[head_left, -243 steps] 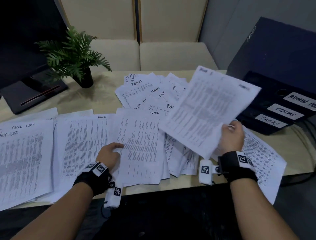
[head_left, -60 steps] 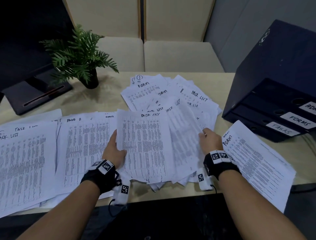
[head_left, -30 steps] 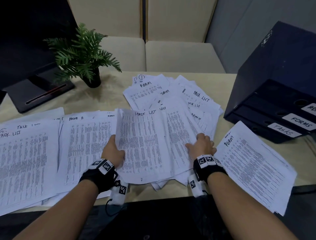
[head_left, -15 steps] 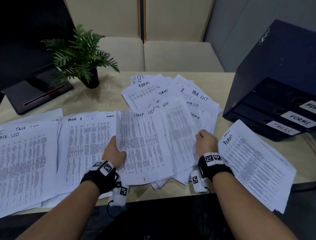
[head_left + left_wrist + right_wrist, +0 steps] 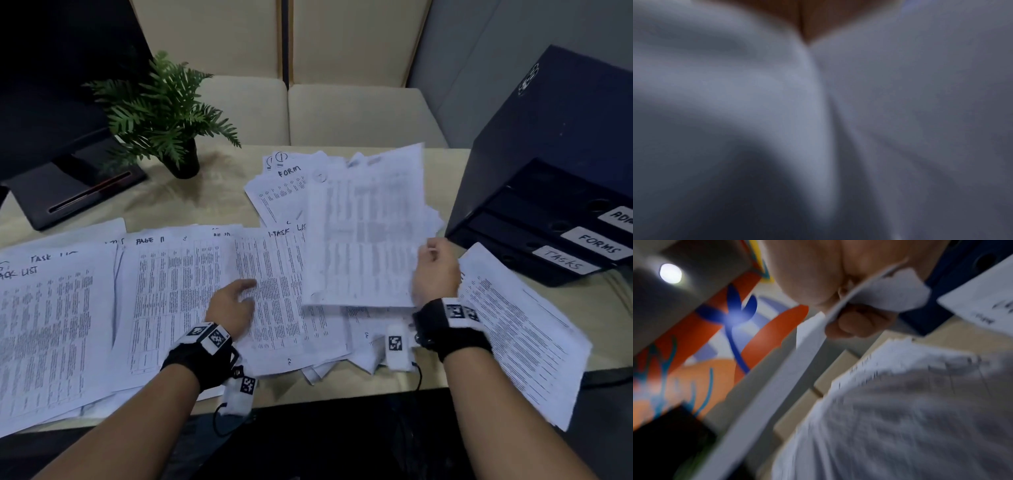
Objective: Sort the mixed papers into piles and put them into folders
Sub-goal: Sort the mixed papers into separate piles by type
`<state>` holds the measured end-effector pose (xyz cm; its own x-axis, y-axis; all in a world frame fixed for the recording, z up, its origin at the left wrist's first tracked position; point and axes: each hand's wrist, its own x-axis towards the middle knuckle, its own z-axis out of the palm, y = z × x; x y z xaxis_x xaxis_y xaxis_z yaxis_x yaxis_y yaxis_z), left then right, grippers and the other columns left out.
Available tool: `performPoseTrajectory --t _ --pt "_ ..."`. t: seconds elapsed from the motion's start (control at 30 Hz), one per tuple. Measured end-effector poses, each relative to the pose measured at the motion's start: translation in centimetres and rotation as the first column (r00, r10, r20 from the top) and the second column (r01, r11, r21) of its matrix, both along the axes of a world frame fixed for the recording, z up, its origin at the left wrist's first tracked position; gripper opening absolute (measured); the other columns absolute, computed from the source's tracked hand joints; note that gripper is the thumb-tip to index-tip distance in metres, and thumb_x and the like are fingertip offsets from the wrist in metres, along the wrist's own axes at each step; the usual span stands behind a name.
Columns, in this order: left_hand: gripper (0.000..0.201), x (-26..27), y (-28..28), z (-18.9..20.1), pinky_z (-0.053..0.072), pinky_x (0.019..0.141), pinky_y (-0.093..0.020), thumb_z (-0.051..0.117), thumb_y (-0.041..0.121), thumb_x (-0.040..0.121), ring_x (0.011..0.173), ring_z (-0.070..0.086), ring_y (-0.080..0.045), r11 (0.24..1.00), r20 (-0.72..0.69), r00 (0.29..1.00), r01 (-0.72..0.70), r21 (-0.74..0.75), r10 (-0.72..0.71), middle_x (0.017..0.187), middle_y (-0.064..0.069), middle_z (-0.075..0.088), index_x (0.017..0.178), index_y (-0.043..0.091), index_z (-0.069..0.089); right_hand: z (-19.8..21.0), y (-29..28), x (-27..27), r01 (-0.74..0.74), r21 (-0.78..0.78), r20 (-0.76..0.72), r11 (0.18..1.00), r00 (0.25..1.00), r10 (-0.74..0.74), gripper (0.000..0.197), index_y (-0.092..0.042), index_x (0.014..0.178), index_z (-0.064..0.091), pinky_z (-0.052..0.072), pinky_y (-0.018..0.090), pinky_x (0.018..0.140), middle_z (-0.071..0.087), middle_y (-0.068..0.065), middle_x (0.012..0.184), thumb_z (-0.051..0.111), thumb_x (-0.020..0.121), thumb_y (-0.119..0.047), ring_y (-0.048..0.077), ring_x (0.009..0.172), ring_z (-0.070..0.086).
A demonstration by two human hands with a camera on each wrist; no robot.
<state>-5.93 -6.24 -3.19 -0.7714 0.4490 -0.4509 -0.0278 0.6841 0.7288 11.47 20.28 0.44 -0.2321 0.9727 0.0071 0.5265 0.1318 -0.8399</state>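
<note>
I'm sorting: my right hand [image 5: 435, 270] is pinching a lifted sheet [image 5: 363, 233] at one o'clock, and my left hand [image 5: 233, 301] is resting relaxed fingers on the centre pile [image 5: 274, 274]. Next, I judge, comes reading its heading.

a: how many hands are showing?
b: two are showing: left hand [image 5: 233, 305], right hand [image 5: 435, 270].
a: folders?
b: three are lying stacked: top folder [image 5: 620, 217], forms folder [image 5: 596, 241], tasks folder [image 5: 565, 262].
a: paper?
b: one lifted sheet [image 5: 366, 233] is showing. five groups are lying flat: left pile [image 5: 51, 325], page pile [image 5: 164, 291], centre pile [image 5: 281, 301], far heap [image 5: 281, 192], right pile [image 5: 513, 325]. single sheets are overlapping beyond counting.
a: other items?
b: one plant [image 5: 164, 113] and one monitor [image 5: 51, 85] are standing.
</note>
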Motion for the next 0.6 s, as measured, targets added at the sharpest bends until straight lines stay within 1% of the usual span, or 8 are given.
performPoseTrajectory --t 0.07,0.13,0.2,0.27,0.37,0.47,0.53,0.6 --pt "0.044 0.2 0.5 0.2 0.049 0.093 -0.036 0.048 0.043 0.094 0.105 0.062 -0.025 0.998 0.049 0.998 -0.035 0.046 0.033 0.131 -0.009 0.059 0.125 0.015 0.061 -1.1 -2.4 -1.2 -0.16 -0.075 0.096 0.984 0.981 0.167 0.013 -0.009 0.101 0.06 0.035 0.025 0.06 0.058 0.007 0.085 0.048 0.099 -0.01 0.023 0.074 0.051" --pt "0.055 0.4 1.0 0.8 0.037 0.105 -0.037 0.039 0.054 0.096 0.122 0.052 -0.027 0.993 0.122 0.988 -0.105 0.051 0.099 0.132 -0.009 0.058 0.122 0.012 0.063 -2.2 -4.9 -2.0 -0.285 -0.17 0.163 0.943 0.936 0.312 0.014 -0.008 0.103 0.06 0.035 0.025 0.062 0.06 0.01 0.088 0.047 0.099 -0.011 0.022 0.076 0.052" --pt "0.044 0.6 1.3 1.1 0.043 0.091 -0.03 0.043 0.049 0.096 0.11 0.056 -0.025 0.991 0.153 0.982 -0.123 0.05 0.114 0.117 -0.004 0.064 0.111 0.014 0.066 -3.0 -6.7 -2.4 -0.38 -0.241 0.205 0.893 0.88 0.429 0.013 -0.01 0.098 0.058 0.034 0.027 0.057 0.061 0.012 0.084 0.046 0.1 -0.013 0.022 0.072 0.051" --pt "0.019 0.6 1.0 1.2 0.045 0.071 -0.025 0.057 0.03 0.093 0.087 0.059 -0.022 0.995 0.128 0.988 -0.094 0.021 0.091 0.101 -0.003 0.068 0.101 0.015 0.065 -3.4 -7.3 -2.5 -0.451 -0.296 0.243 0.842 0.817 0.524 0.012 -0.014 0.092 0.056 0.033 0.025 0.053 0.059 0.009 0.078 0.047 0.1 -0.015 0.021 0.068 0.049" --pt "0.016 -0.1 -0.5 0.5 0.042 0.054 -0.023 0.054 0.009 0.085 0.066 0.058 -0.02 0.993 0.063 0.995 -0.075 -0.096 0.081 0.084 -0.008 0.067 0.097 0.006 0.063 -3.0 -6.6 -3.1 -0.479 -0.34 0.276 0.809 0.772 0.572 0.01 -0.015 0.099 0.061 0.041 0.024 0.063 0.062 0.003 0.088 0.055 0.097 -0.024 0.02 0.08 0.056" --pt "0.019 -0.9 -2.1 0.3 0.041 0.053 -0.023 0.05 0.007 0.085 0.07 0.06 -0.023 0.98 0.01 0.989 -0.146 -0.138 0.149 0.091 -0.011 0.066 0.102 0.007 0.06 -3.2 -4.3 -3.3 -0.306 -0.169 0.52 0.937 0.78 0.349 0.048 -0.014 0.131 0.052 0.04 0.037 0.096 0.05 0.008 0.13 0.064 0.09 -0.036 0.028 0.118 0.048" --pt "0.02 -0.9 -2.7 0.5 0.037 0.052 -0.023 0.049 0.005 0.088 0.072 0.057 -0.02 0.981 -0.005 0.987 -0.163 -0.101 0.163 0.095 -0.01 0.064 0.106 0.007 0.058 -3.7 -3.1 -3.1 -0.194 -0.131 0.671 0.972 0.704 0.231 0.06 -0.014 0.137 0.043 0.035 0.046 0.101 0.043 0.011 0.138 0.066 0.087 -0.039 0.033 0.125 0.04" --pt "0.02 -1.0 -3.2 0.5 0.036 0.054 -0.022 0.049 0.005 0.089 0.074 0.055 -0.021 0.982 -0.021 0.984 -0.177 -0.065 0.176 0.094 -0.01 0.062 0.106 0.007 0.059 -4.3 -2.5 -3.0 -0.161 -0.202 0.71 0.966 0.656 0.257 0.05 -0.014 0.131 0.046 0.035 0.045 0.099 0.049 0.011 0.131 0.064 0.089 -0.033 0.033 0.122 0.044"
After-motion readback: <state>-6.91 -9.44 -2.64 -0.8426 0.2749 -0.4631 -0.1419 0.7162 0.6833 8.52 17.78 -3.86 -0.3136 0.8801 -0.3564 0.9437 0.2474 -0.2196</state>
